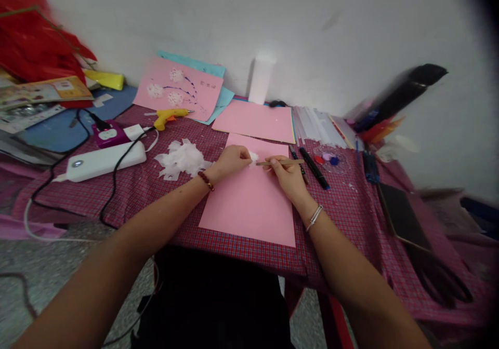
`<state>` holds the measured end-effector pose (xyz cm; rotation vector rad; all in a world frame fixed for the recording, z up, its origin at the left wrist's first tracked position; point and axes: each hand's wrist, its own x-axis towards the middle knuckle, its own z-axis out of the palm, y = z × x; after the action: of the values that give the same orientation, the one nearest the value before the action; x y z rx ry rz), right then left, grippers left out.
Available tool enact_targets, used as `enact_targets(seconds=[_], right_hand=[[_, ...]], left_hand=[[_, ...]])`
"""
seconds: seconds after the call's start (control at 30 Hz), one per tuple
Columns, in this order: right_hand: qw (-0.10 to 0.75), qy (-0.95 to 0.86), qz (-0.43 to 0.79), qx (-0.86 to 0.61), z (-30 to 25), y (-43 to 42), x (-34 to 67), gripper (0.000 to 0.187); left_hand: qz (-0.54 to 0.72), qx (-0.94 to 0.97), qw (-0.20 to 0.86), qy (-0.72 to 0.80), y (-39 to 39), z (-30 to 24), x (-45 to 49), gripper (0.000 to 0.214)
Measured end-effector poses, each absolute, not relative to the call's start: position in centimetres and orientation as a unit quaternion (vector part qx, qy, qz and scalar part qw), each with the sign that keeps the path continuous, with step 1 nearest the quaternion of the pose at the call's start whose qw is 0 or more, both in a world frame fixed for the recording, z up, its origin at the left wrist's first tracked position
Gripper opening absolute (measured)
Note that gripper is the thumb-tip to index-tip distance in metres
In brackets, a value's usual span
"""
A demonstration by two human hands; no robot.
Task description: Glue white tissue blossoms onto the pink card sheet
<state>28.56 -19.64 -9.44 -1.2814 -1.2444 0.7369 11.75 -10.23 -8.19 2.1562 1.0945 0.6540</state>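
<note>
A pink sheet of paper (249, 203) lies on the table in front of me. Over its upper part, my left hand (234, 159) pinches a small white piece of thin paper (253, 157) at its fingertips. My right hand (287, 175) is closed round a thin flat wooden stick (283, 162), whose left tip points at the white piece. Just left of the sheet is a loose heap of white paper pieces (182, 159). A black marker (314, 168) and a dark pen lie right of my right hand.
Behind stand a yellow glue gun (170, 116), a pink card with white blossoms (179, 86) and stacked coloured paper (257, 120). A white power strip (107, 161) with cords is at left. Large black scissors (436, 273) and a plastic palette (329, 159) are at right.
</note>
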Motion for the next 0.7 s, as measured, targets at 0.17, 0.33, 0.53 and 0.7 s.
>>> enact_targets(seconds=[0.17, 0.33, 0.53, 0.7], right_hand=[[0.562, -0.537, 0.324, -0.539, -9.7, -20.1, 28.4, 0.019], [0.551, -0.571, 0.302, -0.528, -10.1, -20.4, 28.1, 0.019], [0.564, -0.544, 0.299, -0.545, -9.8, -20.1, 28.1, 0.022], [0.663, -0.379, 0.374, -0.527, -9.8, -19.8, 29.0, 0.021]], left_hand=[[0.296, 0.803, 0.28, 0.435, -9.0, -8.8, 10.8, 0.02], [0.255, 0.823, 0.252, 0.44, -8.9, -8.3, 10.2, 0.023], [0.258, 0.826, 0.253, 0.433, -9.1, -8.8, 10.2, 0.026], [0.267, 0.798, 0.334, 0.425, -8.4, -8.7, 9.7, 0.02]])
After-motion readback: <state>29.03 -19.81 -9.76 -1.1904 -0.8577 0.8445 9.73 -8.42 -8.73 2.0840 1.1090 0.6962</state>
